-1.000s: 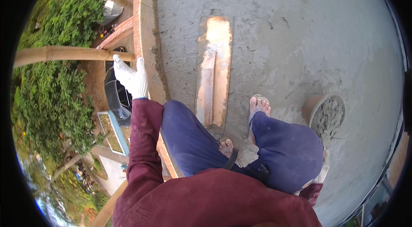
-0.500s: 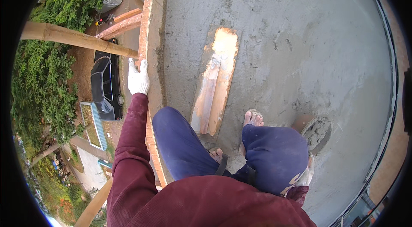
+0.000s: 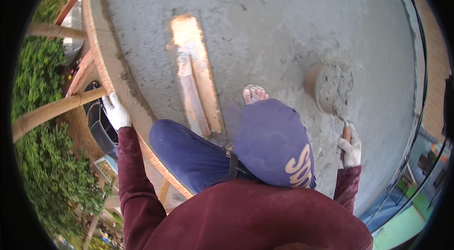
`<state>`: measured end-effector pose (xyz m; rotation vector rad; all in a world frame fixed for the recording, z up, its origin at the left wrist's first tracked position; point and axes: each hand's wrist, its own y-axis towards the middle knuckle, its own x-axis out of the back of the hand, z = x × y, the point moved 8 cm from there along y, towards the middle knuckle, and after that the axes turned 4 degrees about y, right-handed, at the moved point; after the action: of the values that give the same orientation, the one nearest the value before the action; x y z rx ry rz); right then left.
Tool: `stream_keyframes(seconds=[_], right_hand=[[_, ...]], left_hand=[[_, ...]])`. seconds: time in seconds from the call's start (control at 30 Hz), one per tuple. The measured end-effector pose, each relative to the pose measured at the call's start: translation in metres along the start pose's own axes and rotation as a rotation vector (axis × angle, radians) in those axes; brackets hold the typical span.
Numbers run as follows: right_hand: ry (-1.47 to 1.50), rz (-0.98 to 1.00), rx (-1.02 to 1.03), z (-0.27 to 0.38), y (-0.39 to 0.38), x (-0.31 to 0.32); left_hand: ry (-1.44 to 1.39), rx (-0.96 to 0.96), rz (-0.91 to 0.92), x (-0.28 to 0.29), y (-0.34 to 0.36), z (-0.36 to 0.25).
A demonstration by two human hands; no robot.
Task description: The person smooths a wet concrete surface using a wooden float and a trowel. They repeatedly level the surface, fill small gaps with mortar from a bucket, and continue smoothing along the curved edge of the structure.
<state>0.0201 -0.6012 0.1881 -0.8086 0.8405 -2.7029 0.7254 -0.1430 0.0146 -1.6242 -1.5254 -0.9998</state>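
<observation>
Cement floor (image 3: 274,32): grey and uneven, it spread out ahead of our bent knees (image 3: 274,127).
Right hand (image 3: 351,146): white-gloved, we had it clamped around the handle of a brown-handled trowel (image 3: 346,139), out past our right knee.
Trowel: its thin shank (image 3: 340,118) ran to the near rim of a bucket (image 3: 312,83); we could not make out the blade.
Bucket: it sat on the floor just beyond that hand, with grey mortar (image 3: 335,82) inside.
Left hand (image 3: 117,113): also white-gloved, our fingers slightly apart and resting at the brick edge (image 3: 95,51), near the end of a bamboo pole (image 3: 56,112).
Wooden float (image 3: 213,103): it lay between that edge and our bare foot (image 3: 255,94).
Beyond the edge: we had a dark car (image 3: 101,129) and green trees (image 3: 47,155) below.
</observation>
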Motion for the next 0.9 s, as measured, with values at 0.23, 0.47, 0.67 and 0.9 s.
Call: stream_keyframes(seconds=[0.23, 0.47, 0.67, 0.9], right_hand=[[-0.218, 0.39, 0.242, 0.141, 0.084, -0.175], [-1.305, 0.157, 1.135, 0.277, 0.15, -0.44], [-0.997, -0.114, 1.129, 0.284, 0.146, -0.31], [-1.028, -0.378, 0.64, 0.126, 0.176, 0.021]], left_hand=[[-0.106, 0.071, -0.022, 0.004, -0.002, 0.008], [-0.049, 0.099, -0.061, 0.003, -0.008, 0.003], [-0.026, 0.152, -0.014, 0.012, -0.012, 0.0], [-0.005, 0.06, -0.063, -0.004, 0.008, 0.011]])
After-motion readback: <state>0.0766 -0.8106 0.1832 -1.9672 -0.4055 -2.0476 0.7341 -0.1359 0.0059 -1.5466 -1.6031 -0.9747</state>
